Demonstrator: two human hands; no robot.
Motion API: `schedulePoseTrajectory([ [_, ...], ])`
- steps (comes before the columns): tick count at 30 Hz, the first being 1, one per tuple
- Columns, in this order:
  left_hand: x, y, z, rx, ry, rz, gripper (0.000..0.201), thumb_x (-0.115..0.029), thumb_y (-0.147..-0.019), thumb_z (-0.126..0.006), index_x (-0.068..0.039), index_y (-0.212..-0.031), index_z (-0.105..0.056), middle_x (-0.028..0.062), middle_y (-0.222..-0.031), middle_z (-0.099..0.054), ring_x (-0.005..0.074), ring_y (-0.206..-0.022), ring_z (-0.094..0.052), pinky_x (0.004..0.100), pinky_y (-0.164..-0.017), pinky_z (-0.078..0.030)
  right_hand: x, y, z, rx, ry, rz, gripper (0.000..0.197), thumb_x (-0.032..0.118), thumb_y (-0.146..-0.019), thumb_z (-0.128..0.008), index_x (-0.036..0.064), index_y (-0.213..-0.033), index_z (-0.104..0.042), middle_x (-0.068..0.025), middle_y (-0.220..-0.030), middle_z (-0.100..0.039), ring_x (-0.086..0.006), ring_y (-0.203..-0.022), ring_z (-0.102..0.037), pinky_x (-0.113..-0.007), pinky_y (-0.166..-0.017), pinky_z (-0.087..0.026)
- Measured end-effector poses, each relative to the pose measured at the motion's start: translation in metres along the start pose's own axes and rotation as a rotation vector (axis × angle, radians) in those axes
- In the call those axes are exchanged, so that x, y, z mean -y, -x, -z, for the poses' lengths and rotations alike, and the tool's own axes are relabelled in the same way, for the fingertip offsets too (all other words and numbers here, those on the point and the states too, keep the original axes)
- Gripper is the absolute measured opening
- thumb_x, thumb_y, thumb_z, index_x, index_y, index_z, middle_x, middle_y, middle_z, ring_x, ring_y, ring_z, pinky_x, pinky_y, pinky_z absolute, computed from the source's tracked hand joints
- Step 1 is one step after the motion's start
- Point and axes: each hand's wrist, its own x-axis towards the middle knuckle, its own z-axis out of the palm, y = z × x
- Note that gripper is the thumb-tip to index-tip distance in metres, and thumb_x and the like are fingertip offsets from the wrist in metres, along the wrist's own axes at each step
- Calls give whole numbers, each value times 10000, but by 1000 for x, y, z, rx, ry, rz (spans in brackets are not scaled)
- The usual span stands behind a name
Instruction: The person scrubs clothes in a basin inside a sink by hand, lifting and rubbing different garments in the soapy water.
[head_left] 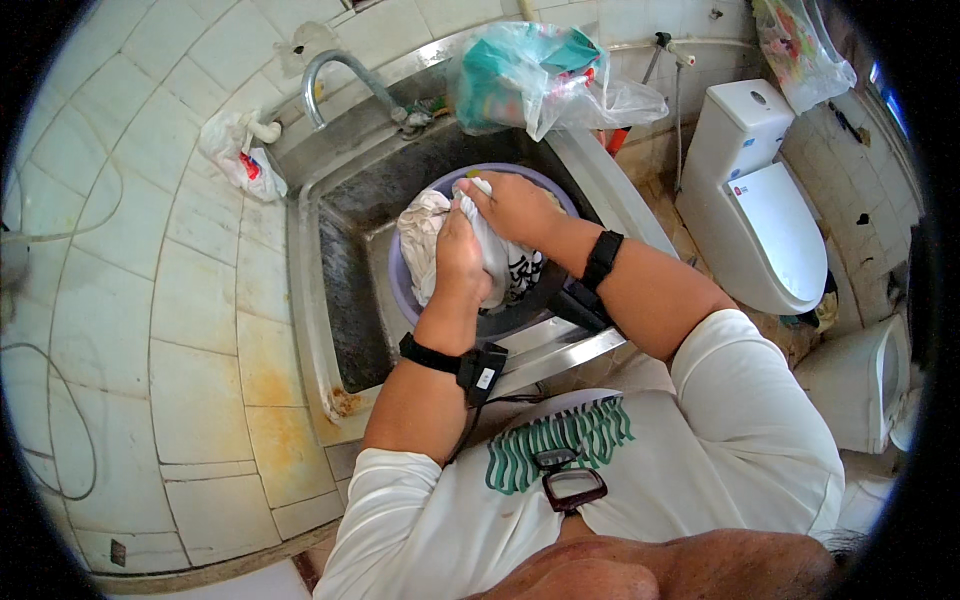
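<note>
A round lilac basin (396, 268) stands inside the metal sink, filled with bunched white laundry (422, 228). Over it, my left hand (460, 256) and my right hand (516, 207) are closed on the same white garment (487, 243), pressing a gathered part of it between them. Black printed marks show on the lower cloth (524, 272) under my right wrist. Exactly what kind of garment it is, I cannot tell. Part of the basin's near side is hidden behind my wrists and the black straps on them.
The sink (350, 335) has a curved metal faucet (350, 58) at its back left. A clear plastic bag with green contents (530, 75) lies on its far rim. Another white bag (240, 155) hangs at the left wall. To the right are a white toilet (770, 220) and a white bucket (850, 385).
</note>
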Motion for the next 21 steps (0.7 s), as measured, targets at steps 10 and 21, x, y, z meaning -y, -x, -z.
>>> schedulePoseTrajectory([
  [10, -18, 10, 4, 81, -773, -91, 485, -199, -772, -712, 31, -1156, -524, 95, -968, -620, 163, -842, -576, 305, -719, -460, -28, -14, 5, -46, -591, -29, 398, 371, -934, -514, -11, -847, -583, -34, -720, -538, -103, -701, -444, -282, -652, -406],
  [21, -66, 1, 30, -212, -119, -349, 174, -79, -896, -511, 0, -1036, -578, 142, -1005, -630, 275, -911, -628, 408, -795, -517, -27, -9, 14, 397, -424, 148, 458, 331, -743, -749, 28, -1052, -602, -90, -956, -624, -170, -890, -557, -322, -791, -451],
])
